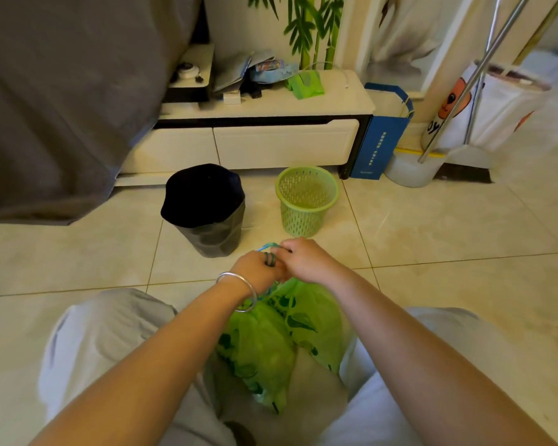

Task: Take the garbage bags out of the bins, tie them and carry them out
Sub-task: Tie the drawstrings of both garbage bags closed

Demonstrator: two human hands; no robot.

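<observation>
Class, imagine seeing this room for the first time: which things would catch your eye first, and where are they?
The green garbage bag lies low in the centre between the knees, its top pinched by the left hand and right hand. Beyond them on the tiled floor stand a black-lined bin and, to its right, a bare green basket.

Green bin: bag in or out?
Out. The green bin shows bare mesh; both hands hold the green bag nearer the camera.
</observation>
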